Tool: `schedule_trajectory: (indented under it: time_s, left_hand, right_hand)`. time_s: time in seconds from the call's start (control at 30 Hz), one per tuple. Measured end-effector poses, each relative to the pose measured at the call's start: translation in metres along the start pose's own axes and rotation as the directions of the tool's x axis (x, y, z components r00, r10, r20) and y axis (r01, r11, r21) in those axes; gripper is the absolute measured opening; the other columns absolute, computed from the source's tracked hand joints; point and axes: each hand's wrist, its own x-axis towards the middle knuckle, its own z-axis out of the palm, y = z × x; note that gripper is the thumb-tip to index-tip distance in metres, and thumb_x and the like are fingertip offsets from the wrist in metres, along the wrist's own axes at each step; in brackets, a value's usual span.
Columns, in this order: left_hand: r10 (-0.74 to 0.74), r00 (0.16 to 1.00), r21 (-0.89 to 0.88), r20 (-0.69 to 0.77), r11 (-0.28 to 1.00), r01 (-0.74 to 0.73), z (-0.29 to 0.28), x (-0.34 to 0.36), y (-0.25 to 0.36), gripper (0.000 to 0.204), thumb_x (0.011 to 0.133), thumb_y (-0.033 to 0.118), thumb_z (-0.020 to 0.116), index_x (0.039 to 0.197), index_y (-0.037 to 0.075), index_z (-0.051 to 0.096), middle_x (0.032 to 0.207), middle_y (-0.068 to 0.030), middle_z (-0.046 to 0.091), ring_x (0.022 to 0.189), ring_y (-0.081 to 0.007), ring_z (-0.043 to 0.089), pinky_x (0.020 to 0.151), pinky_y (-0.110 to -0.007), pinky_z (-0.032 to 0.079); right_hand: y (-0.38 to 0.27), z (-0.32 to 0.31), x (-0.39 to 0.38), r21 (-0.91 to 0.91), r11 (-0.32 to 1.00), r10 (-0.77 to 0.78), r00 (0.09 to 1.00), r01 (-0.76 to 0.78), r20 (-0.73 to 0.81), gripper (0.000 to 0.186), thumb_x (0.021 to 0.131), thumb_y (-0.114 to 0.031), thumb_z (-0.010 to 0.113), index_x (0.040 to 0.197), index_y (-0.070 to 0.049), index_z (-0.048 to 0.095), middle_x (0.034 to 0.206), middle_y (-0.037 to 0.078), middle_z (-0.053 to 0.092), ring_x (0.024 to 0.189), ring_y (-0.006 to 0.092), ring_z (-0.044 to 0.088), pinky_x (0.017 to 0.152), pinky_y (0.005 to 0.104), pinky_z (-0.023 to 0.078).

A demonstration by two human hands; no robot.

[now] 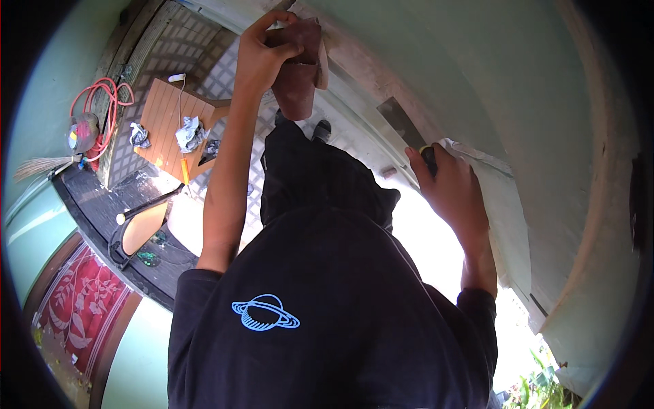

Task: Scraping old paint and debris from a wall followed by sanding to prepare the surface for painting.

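Up at the top, my left hand point(259, 58) is closed on a sheet of reddish-brown sandpaper point(294, 92). The sheet is folded, with one part hanging below my fingers, close to the pale green wall point(436, 48). To the right, my right hand point(453, 187) is wrapped around the dark and yellow handle of a putty knife point(400, 123). Its flat, broad blade points up and left, lying near the wall's edge strip. Whether the blade touches the wall I cannot tell. A whitish peeling sheet point(477, 155) shows behind my right hand.
At left stands a brown slatted table point(163, 112) with crumpled paper point(191, 134) and an orange-handled tool point(184, 170) on it. A red hose point(102, 85) hangs beside a broom point(44, 165). A dark bench point(88, 194) holds a tan board point(143, 228). Plants point(538, 382) grow at lower right.
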Motion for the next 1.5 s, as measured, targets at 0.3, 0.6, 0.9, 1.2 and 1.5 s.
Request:
schedule_trajectory:
  time_s: [0.3, 0.6, 0.9, 1.2, 1.5]
  left_hand:
    - [-0.004, 1.000, 0.010, 0.009, 1.000, 0.004, -0.004, 0.001, 0.000, 0.043, 0.071, -0.006, 0.074, 0.112, 0.004, 0.068, 0.093, -0.0094, 0.075, 0.086, -0.0140, 0.069, 0.079, -0.028, 0.053]
    - [0.014, 1.000, -0.024, 0.028, 1.000, -0.013, -0.001, 0.002, 0.001, 0.045, 0.072, -0.008, 0.070, 0.116, 0.003, 0.068, 0.093, -0.0103, 0.075, 0.085, -0.0148, 0.070, 0.078, -0.025, 0.054]
    - [0.037, 0.998, -0.009, 0.047, 0.999, -0.037, -0.010, 0.010, -0.015, 0.047, 0.073, -0.006, 0.069, 0.119, 0.004, 0.067, 0.091, -0.0090, 0.075, 0.084, -0.0125, 0.070, 0.079, -0.025, 0.053]
    - [0.007, 1.000, -0.053, 0.013, 0.999, -0.006, -0.007, 0.005, -0.016, 0.047, 0.073, -0.007, 0.067, 0.118, 0.004, 0.067, 0.091, -0.0098, 0.076, 0.086, -0.0137, 0.072, 0.080, -0.024, 0.053]
    - [0.023, 1.000, 0.029, 0.008, 0.999, -0.024, -0.008, 0.004, -0.012, 0.047, 0.072, -0.007, 0.067, 0.118, 0.006, 0.068, 0.091, -0.0111, 0.076, 0.086, -0.0143, 0.072, 0.082, -0.025, 0.053]
  right_hand:
    - [-0.003, -0.004, 0.000, 0.029, 0.999, 0.028, 0.999, -0.028, 0.020, 0.054, 0.101, -0.052, 0.061, 0.088, 0.000, 0.067, 0.072, 0.022, 0.068, 0.070, 0.0403, 0.072, 0.065, 0.0480, 0.059]
    - [-0.011, 0.011, 0.011, 0.012, 1.000, 0.014, 1.000, -0.014, -0.024, 0.052, 0.102, -0.051, 0.060, 0.089, -0.001, 0.067, 0.068, 0.021, 0.068, 0.070, 0.0397, 0.073, 0.066, 0.0490, 0.060]
    - [-0.009, 0.018, 0.007, -0.050, 0.998, -0.028, 0.992, 0.022, -0.125, 0.051, 0.102, -0.050, 0.060, 0.090, -0.001, 0.068, 0.069, 0.020, 0.069, 0.070, 0.0398, 0.073, 0.066, 0.0492, 0.060]
    - [-0.002, 0.011, -0.008, -0.096, 0.994, 0.038, 0.998, -0.042, -0.041, 0.052, 0.102, -0.050, 0.059, 0.090, 0.000, 0.068, 0.072, 0.022, 0.070, 0.067, 0.0391, 0.073, 0.066, 0.0487, 0.060]
    - [-0.006, 0.005, -0.006, -0.004, 0.999, 0.040, 0.999, -0.040, -0.005, 0.054, 0.102, -0.052, 0.059, 0.089, -0.001, 0.067, 0.070, 0.021, 0.069, 0.068, 0.0395, 0.073, 0.065, 0.0478, 0.060]
